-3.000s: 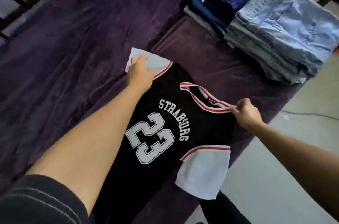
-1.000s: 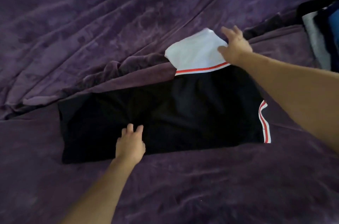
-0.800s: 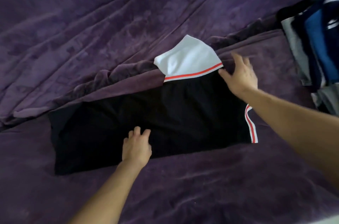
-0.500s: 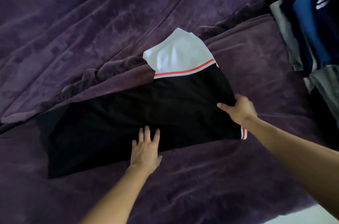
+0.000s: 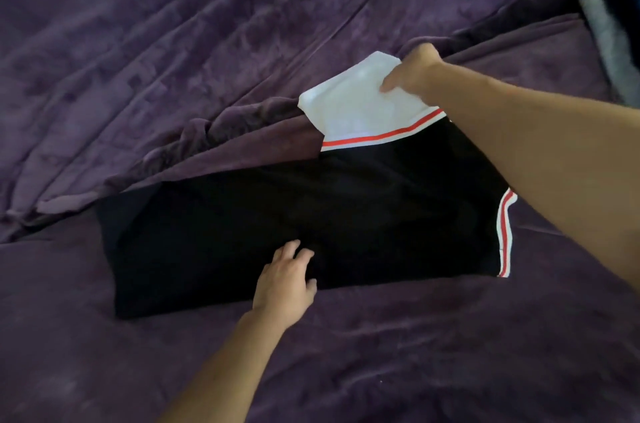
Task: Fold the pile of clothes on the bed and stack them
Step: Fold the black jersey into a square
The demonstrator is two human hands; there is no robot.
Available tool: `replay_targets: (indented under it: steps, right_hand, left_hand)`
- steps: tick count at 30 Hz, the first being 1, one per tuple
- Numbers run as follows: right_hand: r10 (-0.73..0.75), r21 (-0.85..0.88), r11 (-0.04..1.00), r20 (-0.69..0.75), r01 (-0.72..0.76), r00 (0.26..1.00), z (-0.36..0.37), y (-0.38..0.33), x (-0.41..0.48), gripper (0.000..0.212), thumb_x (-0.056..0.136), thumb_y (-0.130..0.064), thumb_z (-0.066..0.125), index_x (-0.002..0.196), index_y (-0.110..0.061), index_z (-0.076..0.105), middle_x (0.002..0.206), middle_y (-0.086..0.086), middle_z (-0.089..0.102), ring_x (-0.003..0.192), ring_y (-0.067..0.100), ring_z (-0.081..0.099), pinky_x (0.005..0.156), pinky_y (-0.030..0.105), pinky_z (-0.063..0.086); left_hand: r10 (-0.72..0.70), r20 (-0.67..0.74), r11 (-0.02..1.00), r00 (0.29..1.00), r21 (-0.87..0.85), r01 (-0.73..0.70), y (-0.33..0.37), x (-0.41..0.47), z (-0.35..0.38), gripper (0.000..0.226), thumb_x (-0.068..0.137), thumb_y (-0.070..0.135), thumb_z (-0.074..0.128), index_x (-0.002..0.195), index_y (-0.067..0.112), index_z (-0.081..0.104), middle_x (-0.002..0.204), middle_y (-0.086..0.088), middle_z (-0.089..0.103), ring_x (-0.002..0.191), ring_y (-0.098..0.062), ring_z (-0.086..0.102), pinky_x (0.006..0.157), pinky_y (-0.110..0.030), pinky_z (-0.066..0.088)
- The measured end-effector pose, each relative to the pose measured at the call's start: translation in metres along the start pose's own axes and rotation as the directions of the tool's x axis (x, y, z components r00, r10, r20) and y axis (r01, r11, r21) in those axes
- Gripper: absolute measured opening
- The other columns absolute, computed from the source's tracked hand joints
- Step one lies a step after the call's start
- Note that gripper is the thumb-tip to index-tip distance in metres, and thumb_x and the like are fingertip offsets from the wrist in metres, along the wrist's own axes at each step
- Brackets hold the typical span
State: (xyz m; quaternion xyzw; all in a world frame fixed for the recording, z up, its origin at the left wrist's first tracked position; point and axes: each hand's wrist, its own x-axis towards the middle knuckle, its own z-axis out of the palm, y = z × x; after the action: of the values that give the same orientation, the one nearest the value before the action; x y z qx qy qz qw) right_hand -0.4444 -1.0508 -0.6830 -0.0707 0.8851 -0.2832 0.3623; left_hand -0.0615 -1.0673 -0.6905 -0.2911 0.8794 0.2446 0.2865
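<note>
Black shirt (image 5: 346,214) lies in a long flat band on the purple blanket (image 5: 173,41). At the shirt's near edge we see the left hand (image 5: 285,278) resting, fingers straight and slightly spread on the cloth. At its far edge the right hand (image 5: 415,70) pinches the white sleeve (image 5: 353,107), thumb on top, fingers hidden behind.

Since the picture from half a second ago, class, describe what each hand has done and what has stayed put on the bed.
The right hand left the near right edge of the black jersey, moved away from the person to the white sleeve and now pinches its far corner. The left hand stays flat on the jersey's near edge; the jersey stays folded lengthwise on the purple blanket.
</note>
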Motion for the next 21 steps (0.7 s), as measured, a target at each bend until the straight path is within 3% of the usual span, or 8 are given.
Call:
replay_targets:
  steps: [2, 4, 9, 12, 15, 17, 19, 21]
  right_hand:
    - [-0.201, 0.058, 0.977, -0.056, 0.204, 0.978, -0.003, 0.003, -0.028, 0.028, 0.073, -0.011, 0.078, 0.097, -0.004, 0.066, 0.077, 0.0, 0.062, 0.065, 0.008, 0.058, 0.058, 0.011, 0.045]
    - [-0.516, -0.023, 0.855, -0.135, 0.518, 0.846, -0.009, 0.02, -0.074, 0.012, 0.072, -0.014, 0.07, 0.077, -0.005, 0.065, 0.063, -0.007, 0.051, 0.055, 0.002, 0.043, 0.049, 0.01, 0.033]
    - [-0.78, -0.309, 0.533, 0.183, 0.788, 0.599, 0.002, 0.119, -0.175, 0.028, 0.061, 0.015, 0.063, 0.078, -0.006, 0.069, 0.095, 0.009, 0.071, 0.099, 0.027, 0.064, 0.088, 0.034, 0.046]
    - [-0.651, -0.521, 0.48, 0.326, 0.705, 0.685, 0.006, 0.171, -0.194, 0.047, 0.06, 0.02, 0.064, 0.098, -0.007, 0.074, 0.124, 0.013, 0.064, 0.126, 0.038, 0.052, 0.104, 0.056, 0.04]
    - [-0.559, -0.45, 0.759, -0.076, 0.472, 0.826, -0.001, 0.195, -0.197, 0.048, 0.068, 0.01, 0.069, 0.114, -0.007, 0.067, 0.132, 0.015, 0.058, 0.125, 0.038, 0.051, 0.094, 0.056, 0.046]
    - [-0.179, -0.201, 0.972, -0.32, 0.118, 0.93, -0.007, 0.194, -0.189, 0.06, 0.08, -0.028, 0.073, 0.134, -0.015, 0.05, 0.142, 0.009, 0.046, 0.13, 0.032, 0.043, 0.1, 0.05, 0.042]
    - [0.156, 0.009, 0.987, -0.289, -0.16, 0.944, -0.007, 0.186, -0.177, 0.087, 0.071, -0.058, 0.072, 0.14, -0.019, 0.037, 0.14, 0.005, 0.045, 0.128, 0.029, 0.045, 0.099, 0.046, 0.043]
    - [0.26, 0.022, 0.965, -0.208, -0.261, 0.943, -0.002, 0.176, -0.168, 0.094, 0.062, -0.062, 0.076, 0.137, -0.018, 0.038, 0.132, 0.005, 0.053, 0.119, 0.03, 0.053, 0.093, 0.047, 0.048]
  left_hand:
    - [-0.022, -0.006, 0.999, 1.0, -0.027, 0.021, -0.004, -0.002, -0.003, 0.048, 0.093, 0.029, 0.056, 0.139, 0.024, 0.043, 0.149, 0.005, 0.029, 0.135, -0.013, 0.034, 0.1, -0.031, 0.044]
    - [-0.053, -0.018, 0.996, 0.998, -0.073, 0.051, -0.008, -0.004, -0.008, 0.044, 0.094, 0.028, 0.054, 0.137, 0.022, 0.045, 0.142, 0.006, 0.036, 0.127, -0.011, 0.042, 0.095, -0.03, 0.047]
    - [-0.149, -0.118, 0.981, 0.982, -0.143, 0.131, -0.018, -0.006, -0.024, 0.035, 0.093, 0.02, 0.054, 0.127, 0.015, 0.056, 0.124, -0.001, 0.05, 0.11, -0.019, 0.053, 0.085, -0.035, 0.051]
    - [-0.09, -0.299, 0.993, 0.95, -0.098, 0.063, -0.008, -0.007, -0.031, 0.025, 0.085, 0.009, 0.06, 0.11, 0.009, 0.064, 0.111, -0.004, 0.055, 0.102, -0.024, 0.056, 0.075, -0.037, 0.051]
    - [0.139, -0.468, 0.988, 0.873, 0.006, -0.154, 0.016, -0.004, -0.029, 0.031, 0.071, -0.002, 0.067, 0.1, 0.008, 0.067, 0.104, -0.009, 0.058, 0.09, -0.03, 0.058, 0.067, -0.039, 0.054]
    - [0.301, -0.361, 0.954, 0.883, 0.119, -0.277, 0.039, 0.001, -0.016, 0.044, 0.071, 0.002, 0.066, 0.114, 0.014, 0.064, 0.116, -0.01, 0.054, 0.097, -0.031, 0.055, 0.073, -0.042, 0.053]
    - [0.338, -0.116, 0.934, 0.934, 0.162, -0.318, 0.054, 0.011, 0.002, 0.056, 0.082, 0.01, 0.056, 0.136, 0.024, 0.048, 0.143, -0.007, 0.034, 0.121, -0.027, 0.041, 0.09, -0.043, 0.047]
    - [0.276, 0.079, 0.948, 0.958, 0.143, -0.285, 0.061, 0.021, 0.011, 0.059, 0.089, 0.012, 0.047, 0.144, 0.029, 0.035, 0.155, 0.0, 0.012, 0.135, -0.023, 0.023, 0.101, -0.041, 0.038]
